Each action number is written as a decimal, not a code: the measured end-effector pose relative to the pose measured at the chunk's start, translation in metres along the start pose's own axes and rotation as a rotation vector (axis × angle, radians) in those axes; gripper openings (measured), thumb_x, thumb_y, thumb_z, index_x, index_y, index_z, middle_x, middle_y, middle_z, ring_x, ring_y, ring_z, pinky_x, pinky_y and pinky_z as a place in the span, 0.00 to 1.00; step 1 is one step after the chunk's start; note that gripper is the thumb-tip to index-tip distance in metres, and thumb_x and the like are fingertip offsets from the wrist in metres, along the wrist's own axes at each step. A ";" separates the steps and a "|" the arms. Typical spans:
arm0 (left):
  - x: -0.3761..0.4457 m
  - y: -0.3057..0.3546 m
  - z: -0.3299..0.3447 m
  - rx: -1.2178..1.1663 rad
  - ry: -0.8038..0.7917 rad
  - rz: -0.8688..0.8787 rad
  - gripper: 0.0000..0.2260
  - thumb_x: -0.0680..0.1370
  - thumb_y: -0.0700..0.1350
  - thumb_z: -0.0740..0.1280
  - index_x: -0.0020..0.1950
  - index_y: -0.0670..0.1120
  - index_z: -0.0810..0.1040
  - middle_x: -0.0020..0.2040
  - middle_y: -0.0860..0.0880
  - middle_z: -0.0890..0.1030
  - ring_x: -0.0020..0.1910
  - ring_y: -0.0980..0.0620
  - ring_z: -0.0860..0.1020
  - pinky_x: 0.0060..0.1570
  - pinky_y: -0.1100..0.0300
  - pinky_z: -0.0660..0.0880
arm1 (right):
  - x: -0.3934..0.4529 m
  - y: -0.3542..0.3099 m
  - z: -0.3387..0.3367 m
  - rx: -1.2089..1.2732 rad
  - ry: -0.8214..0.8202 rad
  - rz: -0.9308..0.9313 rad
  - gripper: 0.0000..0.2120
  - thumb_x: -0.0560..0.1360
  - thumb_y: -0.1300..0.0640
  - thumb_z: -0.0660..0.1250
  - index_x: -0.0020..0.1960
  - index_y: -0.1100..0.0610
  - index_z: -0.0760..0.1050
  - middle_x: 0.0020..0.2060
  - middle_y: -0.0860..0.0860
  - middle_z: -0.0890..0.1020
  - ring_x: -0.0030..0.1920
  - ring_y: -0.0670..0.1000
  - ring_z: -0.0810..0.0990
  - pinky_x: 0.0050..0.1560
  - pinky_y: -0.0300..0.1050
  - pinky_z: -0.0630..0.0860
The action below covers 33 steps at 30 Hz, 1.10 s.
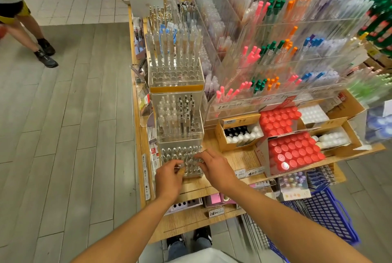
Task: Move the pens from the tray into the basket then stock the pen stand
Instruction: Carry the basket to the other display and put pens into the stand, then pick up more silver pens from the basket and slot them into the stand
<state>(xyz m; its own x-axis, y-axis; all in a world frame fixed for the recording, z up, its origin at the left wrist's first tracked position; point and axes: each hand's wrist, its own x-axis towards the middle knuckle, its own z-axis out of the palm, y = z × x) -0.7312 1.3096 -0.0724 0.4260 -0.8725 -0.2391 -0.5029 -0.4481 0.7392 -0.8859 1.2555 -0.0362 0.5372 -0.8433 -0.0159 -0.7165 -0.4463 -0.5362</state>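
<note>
Two bare forearms reach forward from the bottom edge over a wooden display counter (244, 161); left hand (168, 180), fingers curled, fingertips pinching at the near-left corner of the front clear pen stand (182, 162), whether round a single pen cannot be told; right hand (215, 168), fingers bent and slightly spread, tips resting on the right side of the same stand among the pen tops; front stand: clear acrylic, near edge of counter, filled with rows of clear-capped pens (180, 152); second clear stand (179, 118) directly behind it, holding pale and dark-barrelled pens; third, taller stand (175, 71) behind that, with an orange band at its base and long pale pens upright; blue plastic basket (326, 214), lower right, below the counter's edge, beside the right forearm, thin long items lying against its near side, contents otherwise blurred; red-capped bottles (293, 152) in an open carton, right of the hands, well apart from them; tiered acrylic rack (275, 50) behind, stocked with pink, green, orange and blue pens; a second person's legs (31, 35) on the grey plank floor, upper left.
</note>
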 end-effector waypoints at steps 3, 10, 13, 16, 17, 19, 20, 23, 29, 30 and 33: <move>0.004 0.002 0.004 0.037 -0.016 -0.004 0.13 0.77 0.44 0.71 0.62 0.46 0.81 0.56 0.48 0.84 0.46 0.55 0.77 0.48 0.63 0.72 | 0.000 0.002 0.001 0.060 0.012 0.041 0.12 0.79 0.59 0.64 0.61 0.58 0.78 0.55 0.52 0.79 0.52 0.52 0.79 0.53 0.45 0.75; 0.010 0.000 0.008 0.096 -0.057 -0.029 0.14 0.78 0.45 0.71 0.64 0.47 0.80 0.56 0.47 0.84 0.35 0.60 0.74 0.39 0.65 0.70 | 0.000 0.005 0.008 0.174 0.052 0.187 0.10 0.77 0.57 0.69 0.58 0.56 0.80 0.51 0.51 0.80 0.44 0.48 0.79 0.49 0.40 0.74; 0.011 0.002 0.007 0.086 -0.079 -0.063 0.15 0.78 0.45 0.70 0.64 0.46 0.80 0.57 0.46 0.83 0.45 0.52 0.80 0.47 0.56 0.77 | 0.002 0.007 0.009 0.187 0.063 0.225 0.11 0.76 0.54 0.70 0.57 0.56 0.81 0.50 0.52 0.81 0.45 0.50 0.79 0.50 0.42 0.75; 0.010 0.003 0.007 0.029 -0.088 -0.112 0.16 0.78 0.45 0.71 0.64 0.43 0.79 0.57 0.45 0.83 0.53 0.48 0.80 0.56 0.53 0.77 | 0.003 0.008 0.011 0.198 0.079 0.257 0.13 0.75 0.53 0.71 0.56 0.57 0.81 0.50 0.52 0.82 0.47 0.51 0.79 0.50 0.44 0.76; 0.009 0.002 0.007 0.012 -0.090 -0.123 0.16 0.78 0.45 0.71 0.64 0.43 0.79 0.56 0.46 0.83 0.51 0.49 0.80 0.55 0.53 0.77 | 0.003 0.008 0.011 0.207 0.087 0.268 0.13 0.74 0.52 0.71 0.56 0.57 0.80 0.50 0.52 0.82 0.46 0.50 0.80 0.50 0.45 0.76; 0.007 -0.001 0.008 -0.042 -0.106 -0.168 0.16 0.78 0.45 0.71 0.64 0.43 0.78 0.52 0.46 0.83 0.46 0.51 0.79 0.51 0.55 0.77 | 0.002 0.007 0.013 0.226 0.099 0.280 0.13 0.74 0.52 0.72 0.55 0.57 0.80 0.50 0.51 0.82 0.44 0.50 0.80 0.50 0.46 0.77; 0.006 -0.002 0.009 -0.082 -0.121 -0.207 0.16 0.78 0.46 0.70 0.64 0.43 0.77 0.50 0.47 0.83 0.45 0.50 0.80 0.50 0.54 0.77 | 0.001 0.007 0.015 0.235 0.101 0.288 0.13 0.74 0.52 0.72 0.55 0.56 0.80 0.49 0.50 0.82 0.42 0.49 0.80 0.49 0.46 0.77; 0.004 -0.003 0.013 -0.203 -0.195 -0.334 0.11 0.80 0.47 0.68 0.59 0.42 0.76 0.45 0.44 0.83 0.42 0.45 0.82 0.49 0.49 0.81 | -0.007 0.010 0.016 0.289 0.084 0.366 0.15 0.73 0.53 0.74 0.58 0.53 0.78 0.46 0.48 0.81 0.42 0.48 0.80 0.47 0.44 0.78; -0.010 0.014 0.020 -0.371 -0.322 -0.450 0.11 0.84 0.49 0.58 0.55 0.45 0.77 0.46 0.47 0.83 0.38 0.50 0.80 0.32 0.60 0.77 | -0.047 0.032 -0.001 0.606 0.040 0.543 0.14 0.82 0.48 0.57 0.60 0.54 0.76 0.50 0.52 0.81 0.42 0.49 0.81 0.40 0.39 0.76; -0.014 0.018 0.023 -0.401 -0.339 -0.460 0.12 0.85 0.49 0.57 0.54 0.44 0.77 0.45 0.47 0.83 0.38 0.50 0.80 0.30 0.60 0.77 | -0.059 0.037 -0.006 0.668 0.040 0.590 0.16 0.83 0.47 0.55 0.61 0.53 0.75 0.51 0.52 0.81 0.42 0.49 0.81 0.41 0.41 0.77; -0.026 0.031 0.036 -0.439 -0.409 -0.458 0.14 0.85 0.48 0.54 0.55 0.43 0.77 0.46 0.46 0.82 0.39 0.49 0.79 0.31 0.59 0.75 | -0.099 0.059 -0.022 0.802 0.069 0.693 0.21 0.83 0.44 0.50 0.64 0.54 0.74 0.54 0.53 0.81 0.49 0.55 0.82 0.49 0.51 0.80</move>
<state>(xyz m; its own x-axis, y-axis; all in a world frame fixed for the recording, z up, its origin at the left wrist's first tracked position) -0.7851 1.3117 -0.0657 0.1644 -0.6590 -0.7339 0.0400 -0.7390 0.6725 -0.9908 1.3061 -0.0473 0.0800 -0.8642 -0.4967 -0.3394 0.4449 -0.8288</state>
